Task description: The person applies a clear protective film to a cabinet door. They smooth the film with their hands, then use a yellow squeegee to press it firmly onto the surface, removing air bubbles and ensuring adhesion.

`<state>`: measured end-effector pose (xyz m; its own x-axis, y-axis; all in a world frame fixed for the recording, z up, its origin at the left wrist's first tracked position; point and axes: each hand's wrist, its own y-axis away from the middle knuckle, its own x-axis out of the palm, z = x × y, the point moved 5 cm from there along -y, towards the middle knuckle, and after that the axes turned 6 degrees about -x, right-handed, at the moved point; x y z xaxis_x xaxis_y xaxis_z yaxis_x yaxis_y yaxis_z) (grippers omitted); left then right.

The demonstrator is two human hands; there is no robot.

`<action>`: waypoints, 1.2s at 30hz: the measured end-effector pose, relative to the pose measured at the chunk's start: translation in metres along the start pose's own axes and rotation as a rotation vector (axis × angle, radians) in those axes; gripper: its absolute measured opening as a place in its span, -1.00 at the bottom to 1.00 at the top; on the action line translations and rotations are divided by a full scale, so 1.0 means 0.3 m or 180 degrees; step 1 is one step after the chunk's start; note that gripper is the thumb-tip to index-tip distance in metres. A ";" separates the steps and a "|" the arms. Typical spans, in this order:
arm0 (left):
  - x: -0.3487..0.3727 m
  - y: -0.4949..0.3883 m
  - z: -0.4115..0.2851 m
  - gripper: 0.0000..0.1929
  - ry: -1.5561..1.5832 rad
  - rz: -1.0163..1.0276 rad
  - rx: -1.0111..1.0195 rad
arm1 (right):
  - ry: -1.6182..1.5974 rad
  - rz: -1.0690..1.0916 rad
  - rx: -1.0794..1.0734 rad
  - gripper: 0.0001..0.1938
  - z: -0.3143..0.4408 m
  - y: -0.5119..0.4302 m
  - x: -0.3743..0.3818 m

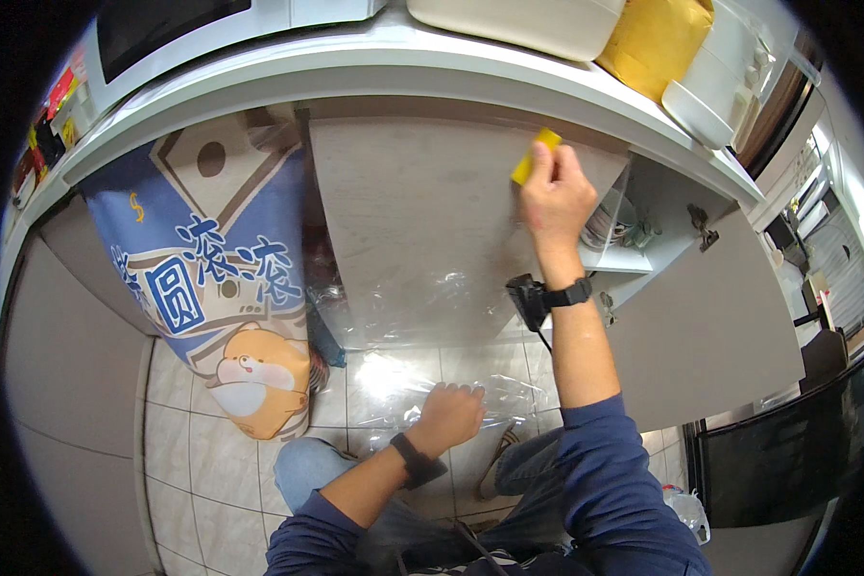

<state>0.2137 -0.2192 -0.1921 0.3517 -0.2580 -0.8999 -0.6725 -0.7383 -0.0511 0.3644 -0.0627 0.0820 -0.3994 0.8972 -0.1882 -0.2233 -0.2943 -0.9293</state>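
My right hand (558, 198) grips a flat yellow scraper (533, 160) against the upper right of a grey cabinet door (410, 194). Clear plastic film (507, 396) lies over this door and hangs past its lower edge above the floor. Low in front of my knees, my left hand (448, 417) is closed on the loose end of the film. Its fingers are curled under, so the exact hold is partly hidden. Glare and creases show in the film near the door's bottom.
A curtain (223, 273) with a cartoon dog and writing hangs at left. On the right, a cabinet door (698, 324) stands open beside a shelf (619, 257) with glassware. The white countertop (432, 61) overhangs the doors, bearing a cream bin (525, 25) and a yellow bag (655, 43).
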 end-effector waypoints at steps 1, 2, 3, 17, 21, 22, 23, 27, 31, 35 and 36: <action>0.000 -0.002 -0.005 -0.73 0.0031 -0.0048 0.0017 | 0.0049 0.0043 -0.0100 -0.72 0.035 0.004 0.015; 0.000 -0.004 -0.009 -0.74 0.0061 -0.0094 0.0038 | 0.0114 0.0072 -0.0232 -0.73 0.075 0.004 0.040; 0.003 -0.006 -0.014 -0.76 0.0110 -0.0106 0.0048 | 0.0217 0.0175 -0.0303 -0.74 0.110 0.007 0.065; 0.030 0.008 0.022 -0.69 0.0003 -0.0079 0.0003 | 0.0217 -0.0045 0.0318 -0.66 -0.178 0.014 -0.129; 0.013 0.015 0.012 -0.69 0.0019 -0.0236 0.0115 | 0.0046 -0.0121 0.0311 -0.67 -0.129 -0.002 -0.075; 0.012 0.017 0.010 -0.68 0.0015 -0.0263 0.0115 | 0.0066 -0.0043 0.0234 -0.68 -0.099 -0.005 -0.055; 0.013 0.015 0.008 -0.68 -0.0023 -0.0256 0.0121 | 0.0093 0.0036 0.0159 -0.68 -0.069 -0.007 -0.039; 0.023 0.002 0.005 -0.66 -0.0023 -0.0132 0.0104 | 0.0193 0.0330 -0.0113 -0.68 0.010 -0.003 0.007; 0.017 0.003 0.023 -0.65 -0.0130 -0.0086 0.0049 | 0.0205 0.0147 -0.0030 -0.67 -0.063 -0.012 -0.081; 0.018 0.011 0.023 -0.64 -0.0083 -0.0135 0.0056 | 0.0187 0.0181 0.0376 -0.67 -0.170 -0.023 -0.146; 0.020 0.011 0.020 -0.64 -0.0061 -0.0146 0.0070 | 0.0177 0.0245 0.0514 -0.67 -0.184 -0.023 -0.144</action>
<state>0.2097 -0.2194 -0.2002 0.3699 -0.2121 -0.9045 -0.6701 -0.7353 -0.1017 0.4322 -0.0813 0.0792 -0.3721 0.8855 -0.2782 -0.3357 -0.4078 -0.8491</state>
